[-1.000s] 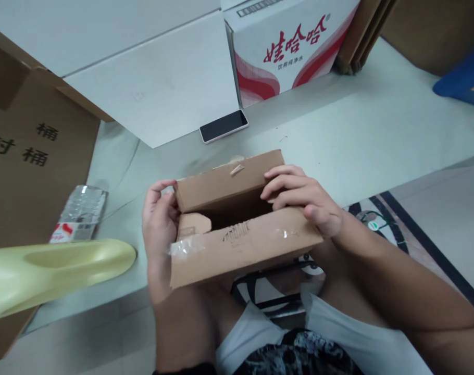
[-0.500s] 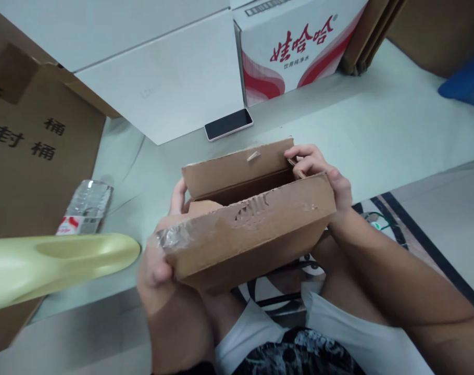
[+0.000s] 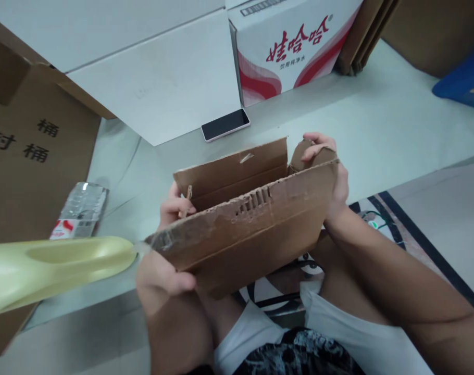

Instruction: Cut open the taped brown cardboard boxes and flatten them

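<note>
A small brown cardboard box [image 3: 256,229] is held between my two hands above my lap, with its top flaps raised. Its near flap has a torn patch and clear tape at the left corner. My left hand [image 3: 164,265] grips the left end, thumb on the near wall and fingers curled over the short side flap. At the other end, my right hand [image 3: 328,166] is closed round the right side flap, fingertips over its top edge. The inside of the box is mostly hidden by the near flap.
Behind the box a phone [image 3: 226,125] lies on the table [image 3: 377,120]. White cartons [image 3: 182,83] and a red-and-white water carton [image 3: 291,57] stand at the back. Leftward are a clear bottle [image 3: 83,208], a pale yellow-green object [image 3: 65,265] and a large cardboard box [image 3: 22,182].
The box has tipped so more of its near wall shows, and its flaps stand higher. My right fingers have lifted the right flap up, and my left fingers now curl over the left flap.
</note>
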### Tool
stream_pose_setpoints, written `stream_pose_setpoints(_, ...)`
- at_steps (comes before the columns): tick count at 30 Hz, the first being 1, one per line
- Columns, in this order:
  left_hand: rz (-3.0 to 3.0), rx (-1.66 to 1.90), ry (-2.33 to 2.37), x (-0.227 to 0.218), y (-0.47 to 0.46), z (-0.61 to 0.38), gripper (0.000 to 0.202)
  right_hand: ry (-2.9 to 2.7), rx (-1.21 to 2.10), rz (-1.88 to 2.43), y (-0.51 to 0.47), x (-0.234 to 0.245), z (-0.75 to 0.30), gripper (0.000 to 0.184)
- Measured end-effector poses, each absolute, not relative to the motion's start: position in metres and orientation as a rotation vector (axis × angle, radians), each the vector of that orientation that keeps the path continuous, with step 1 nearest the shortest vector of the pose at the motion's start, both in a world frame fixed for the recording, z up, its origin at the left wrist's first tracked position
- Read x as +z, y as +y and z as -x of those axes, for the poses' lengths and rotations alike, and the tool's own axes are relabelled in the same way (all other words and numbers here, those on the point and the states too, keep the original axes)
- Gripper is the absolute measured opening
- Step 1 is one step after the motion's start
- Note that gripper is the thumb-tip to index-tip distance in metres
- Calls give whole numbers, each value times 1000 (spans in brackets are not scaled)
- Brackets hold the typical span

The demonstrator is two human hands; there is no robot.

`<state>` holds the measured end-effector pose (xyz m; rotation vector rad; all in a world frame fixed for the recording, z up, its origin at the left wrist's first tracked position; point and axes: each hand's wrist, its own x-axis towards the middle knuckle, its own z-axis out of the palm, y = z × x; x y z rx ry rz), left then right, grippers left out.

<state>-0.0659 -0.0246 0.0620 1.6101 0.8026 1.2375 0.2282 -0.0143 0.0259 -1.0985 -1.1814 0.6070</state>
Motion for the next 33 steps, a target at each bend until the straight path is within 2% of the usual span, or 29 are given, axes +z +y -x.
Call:
stream_pose_setpoints(2, -1604, 1209, 856, 55, -20, 72, 75, -1179, 639, 1097, -12, 21, -230, 32)
stream_pose_setpoints(5, -1207, 1339, 942, 40, -10, 73, 74, -1143, 733, 1112, -5, 8, -235, 35)
stream_pose_setpoints(9, -858, 1409, 948, 32, 6, 68, 62, -1199, 920, 1217, 6, -7, -241, 33)
stream_pose_setpoints(12, -840, 1534, 944, 32, 15, 68, 55, -1339, 1010, 1222, 6, -9, -239, 41)
stream_pose_setpoints(14, -814, 1575, 967, 31, 18, 67, 53, -1465, 991, 1169, 3, -7, -234, 53)
stream_pose_setpoints(17, -760, 1552, 976, 29, 19, 60, 56, -1542, 951, 1157, 0, -5, -228, 65)
stream_pose_setpoints(20, -742, 1500, 973, 28, 16, 52, 65, -1431, 916, 1323, 2, -9, -225, 55)
stream_pose_setpoints(26, -804, 1484, 967, 29, 13, 46, 57, -1327, 701, 1487, 2, -13, -218, 48)
stream_pose_setpoints(31, -768, 1503, 985, 27, 16, 51, 55, -1339, 606, 1362, 1, -7, -221, 40)
stream_pose_setpoints(33, -753, 1593, 966, 27, 19, 54, 49, -1258, 582, 1327, 4, -5, -226, 30)
